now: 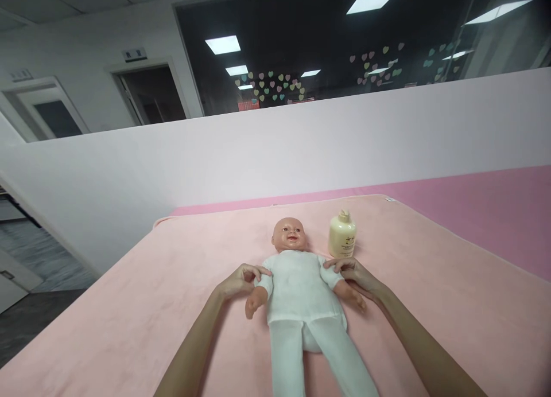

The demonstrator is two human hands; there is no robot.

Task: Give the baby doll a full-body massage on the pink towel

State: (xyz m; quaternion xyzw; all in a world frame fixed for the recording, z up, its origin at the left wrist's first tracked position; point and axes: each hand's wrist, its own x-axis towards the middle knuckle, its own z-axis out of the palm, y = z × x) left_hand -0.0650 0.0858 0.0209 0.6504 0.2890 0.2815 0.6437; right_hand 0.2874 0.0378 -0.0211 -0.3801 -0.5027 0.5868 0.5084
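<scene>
A baby doll point(297, 288) with a white cloth body lies on its back, face up, on a pink blanket point(181, 259). My left hand point(244, 279) has its fingers closed on the short sleeve of the doll's arm at the left of the view. On the other side, my right hand point(353, 272) pinches the opposite sleeve near the doll's shoulder. The doll's bare forearms stick out below both hands. A pale yellow pump bottle point(342, 236) stands upright on the blanket, just beyond my right hand and beside the doll's head.
Behind the blanket rises a low white wall point(275, 162), with a pink surface point(495, 213) at the right. Above it is a dark window with heart stickers. Floor and a cabinet show at the far left.
</scene>
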